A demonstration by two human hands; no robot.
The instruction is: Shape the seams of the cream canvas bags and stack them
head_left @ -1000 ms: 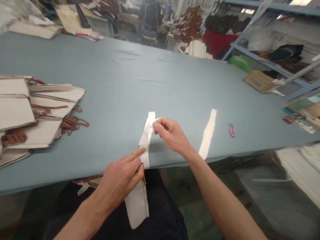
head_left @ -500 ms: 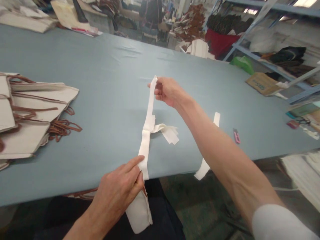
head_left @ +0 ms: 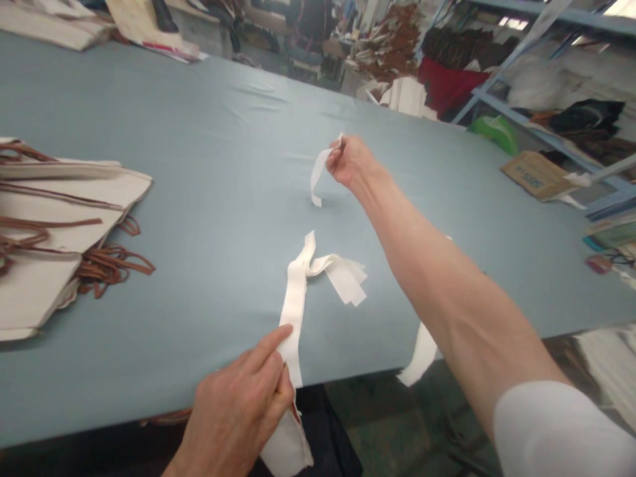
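My right hand (head_left: 348, 159) is held above the table with its fingers pinched on one end of a thin white strip (head_left: 316, 179); the strip's other end hangs in a curl. At the table's near edge, my left hand (head_left: 241, 397) presses its index finger on a small stack of white strips (head_left: 297, 295). Its thumb and other fingers close on a cream fabric piece (head_left: 291, 444) with a brown edge, which hangs off the table. Several strip ends (head_left: 345, 278) fan out to the right of the stack. Another white strip (head_left: 421, 354) lies partly under my right forearm, overhanging the edge.
Cream fabric pieces (head_left: 64, 218) with brown cords (head_left: 112, 265) lie on the left of the blue-grey table (head_left: 199, 199). A cardboard box (head_left: 536, 173) and a green item (head_left: 494, 132) are at the far right, near blue shelving (head_left: 527, 109). Papers (head_left: 173, 50) lie at the back left.
My right hand has moved up and right, and its strip has come away from the stack. My left hand still presses the stack. The view has shifted slightly.
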